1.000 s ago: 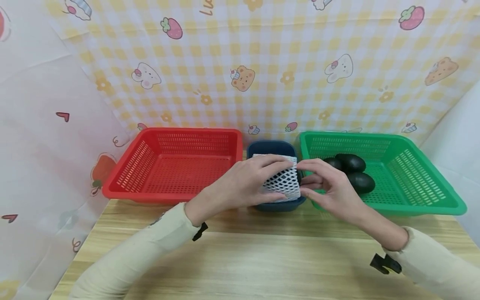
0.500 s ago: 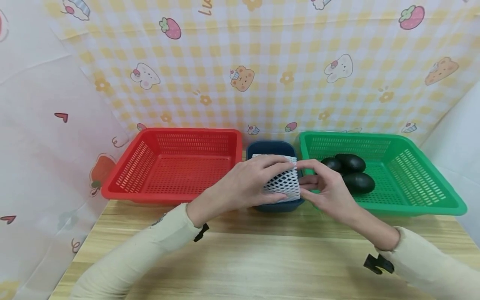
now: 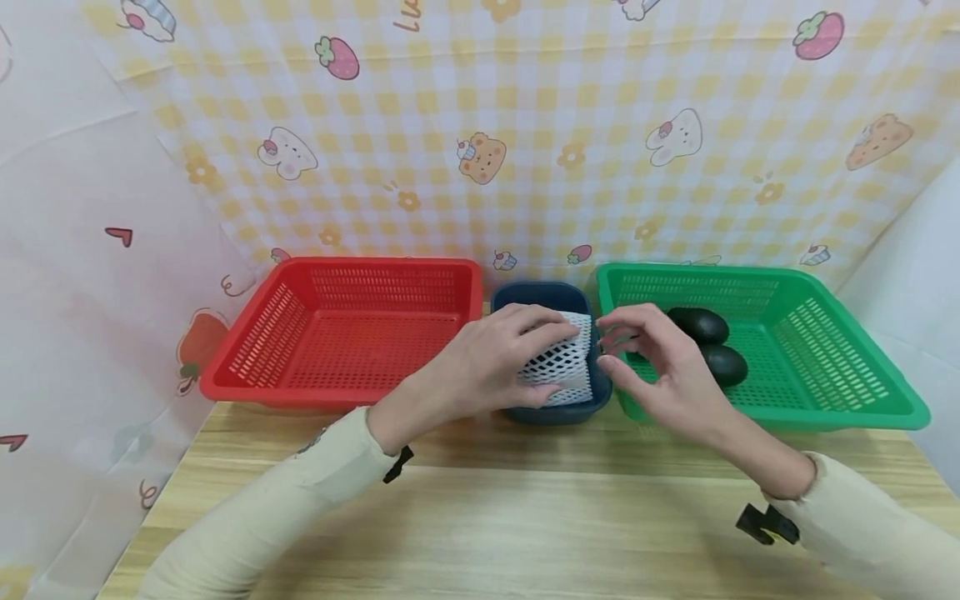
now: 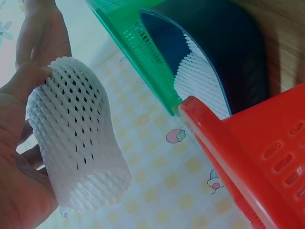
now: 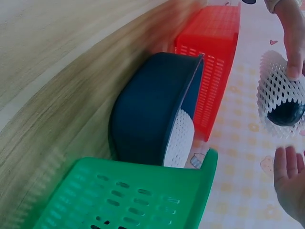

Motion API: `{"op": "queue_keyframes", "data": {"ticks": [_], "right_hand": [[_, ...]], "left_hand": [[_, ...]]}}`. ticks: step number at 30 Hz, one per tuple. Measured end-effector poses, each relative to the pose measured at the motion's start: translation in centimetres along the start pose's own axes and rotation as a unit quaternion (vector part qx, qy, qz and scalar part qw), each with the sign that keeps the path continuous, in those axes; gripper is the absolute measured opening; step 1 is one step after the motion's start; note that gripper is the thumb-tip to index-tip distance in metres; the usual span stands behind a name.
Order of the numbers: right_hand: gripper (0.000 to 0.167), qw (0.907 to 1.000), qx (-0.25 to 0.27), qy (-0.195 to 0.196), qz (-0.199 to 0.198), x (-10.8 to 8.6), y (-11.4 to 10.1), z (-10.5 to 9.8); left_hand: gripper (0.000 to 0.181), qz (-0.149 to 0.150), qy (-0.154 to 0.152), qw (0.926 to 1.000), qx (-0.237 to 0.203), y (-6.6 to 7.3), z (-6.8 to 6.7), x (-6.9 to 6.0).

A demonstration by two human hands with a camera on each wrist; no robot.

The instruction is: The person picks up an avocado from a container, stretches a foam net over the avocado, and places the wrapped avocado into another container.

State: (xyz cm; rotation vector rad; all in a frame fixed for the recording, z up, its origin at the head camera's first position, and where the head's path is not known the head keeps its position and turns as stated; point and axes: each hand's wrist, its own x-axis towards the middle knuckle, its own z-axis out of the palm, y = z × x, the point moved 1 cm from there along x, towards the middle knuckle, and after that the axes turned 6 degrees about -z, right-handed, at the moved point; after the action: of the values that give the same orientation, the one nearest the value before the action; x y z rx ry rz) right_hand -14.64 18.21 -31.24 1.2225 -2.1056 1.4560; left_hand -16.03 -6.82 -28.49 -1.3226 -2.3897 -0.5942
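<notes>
My left hand (image 3: pixel 487 354) holds a white foam net sleeve (image 3: pixel 566 367) over the dark blue bin (image 3: pixel 542 292). Inside the net sits a dark, glossy oval fruit (image 5: pixel 286 113), its rounded end showing at the sleeve's opening in the right wrist view. From the left wrist view, the other end of the sleeve (image 4: pixel 81 129) hangs loose past the fruit. My right hand (image 3: pixel 667 367) is just right of the sleeve, apart from it, with fingers bent loosely and nothing between them. Similar dark oval fruits (image 3: pixel 726 365) lie in the green basket (image 3: pixel 810 417).
A red basket (image 3: pixel 360 354) stands left of the bin, and the green one on its right. More white foam nets (image 5: pixel 181 136) are inside the bin. The wooden table (image 3: pixel 510 517) extends in front; a checked cloth (image 3: pixel 420 108) hangs behind.
My right hand has let go of the sleeve's right edge and drawn slightly away to the right. My left hand keeps its hold, having shifted slightly left.
</notes>
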Motion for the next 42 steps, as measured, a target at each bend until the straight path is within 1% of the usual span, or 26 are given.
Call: {"op": "queue_keyframes", "data": {"ticks": [2, 3, 5, 8, 9, 11, 12, 14, 18, 20, 23, 26, 29, 33, 39, 42], "right_hand": [[0.054, 0.9997, 0.008, 0.002, 0.023, 0.1, 0.2, 0.0], [0.055, 0.999, 0.016, -0.004, 0.042, 0.1, 0.3, 0.0], [0.059, 0.9955, 0.029, -0.027, 0.086, 0.2, 0.4, 0.2], [0.067, 0.9845, 0.066, -0.072, 0.146, 0.4, 0.6, 0.8], [0.069, 0.9805, 0.079, -0.085, 0.159, 0.5, 0.7, 1.0], [0.07, 0.9747, 0.101, -0.101, 0.172, 0.5, 0.7, 1.4], [0.07, 0.9729, 0.112, -0.103, 0.174, 0.6, 0.7, 1.6], [0.068, 0.9724, 0.123, -0.1, 0.171, 0.6, 0.6, 1.9], [0.064, 0.977, 0.11, -0.082, 0.163, 0.5, 0.4, 1.9], [0.063, 0.9789, 0.098, -0.075, 0.163, 0.4, 0.3, 1.9], [0.06, 0.9811, 0.084, -0.068, 0.16, 0.2, 0.3, 1.9], [0.057, 0.9831, 0.078, -0.064, 0.152, 0.2, 0.4, 1.9], [0.055, 0.984, 0.087, -0.06, 0.144, 0.1, 0.4, 2.0], [0.055, 0.9849, 0.094, -0.05, 0.137, 0.1, 0.5, 2.1], [0.054, 0.9833, 0.126, -0.025, 0.129, 0.1, 0.7, 2.3], [0.052, 0.9822, 0.138, -0.017, 0.127, 0.1, 0.7, 2.3]], "left_hand": [[0.062, 0.001, 0.001, 1.0, 0.004, 0.0, 0.0, 0.0], [0.062, 0.003, 0.003, 1.0, 0.005, 0.1, 0.0, 0.0], [0.062, 0.01, 0.007, 0.9999, 0.008, 0.1, 0.0, 0.1], [0.062, 0.025, 0.017, 0.9995, 0.013, 0.3, 0.2, 0.1], [0.062, 0.03, 0.02, 0.9993, 0.014, 0.4, 0.2, 0.1], [0.06, 0.037, 0.024, 0.9989, 0.016, 0.5, 0.4, 0.2], [0.06, 0.039, 0.025, 0.9987, 0.018, 0.6, 0.4, 0.2], [0.06, 0.04, 0.026, 0.9987, 0.017, 0.6, 0.5, 0.2], [0.067, 0.035, 0.028, 0.9989, 0.012, 0.5, 0.5, 0.1], [0.072, 0.027, 0.025, 0.9992, 0.013, 0.4, 0.5, 0.1], [0.081, 0.004, 0.009, 0.9996, 0.025, 0.3, 0.5, 0.0], [0.087, -0.025, -0.013, 0.9987, 0.042, 0.2, 0.5, -0.1], [0.087, -0.042, -0.028, 0.9976, 0.047, 0.1, 0.6, -0.2], [0.086, -0.059, -0.032, 0.9969, 0.04, 0.1, 0.6, -0.3], [0.088, -0.099, -0.034, 0.9937, 0.04, -0.2, 0.4, -0.7], [0.089, -0.117, -0.037, 0.992, 0.03, -0.5, 0.3, -1.2]]}}
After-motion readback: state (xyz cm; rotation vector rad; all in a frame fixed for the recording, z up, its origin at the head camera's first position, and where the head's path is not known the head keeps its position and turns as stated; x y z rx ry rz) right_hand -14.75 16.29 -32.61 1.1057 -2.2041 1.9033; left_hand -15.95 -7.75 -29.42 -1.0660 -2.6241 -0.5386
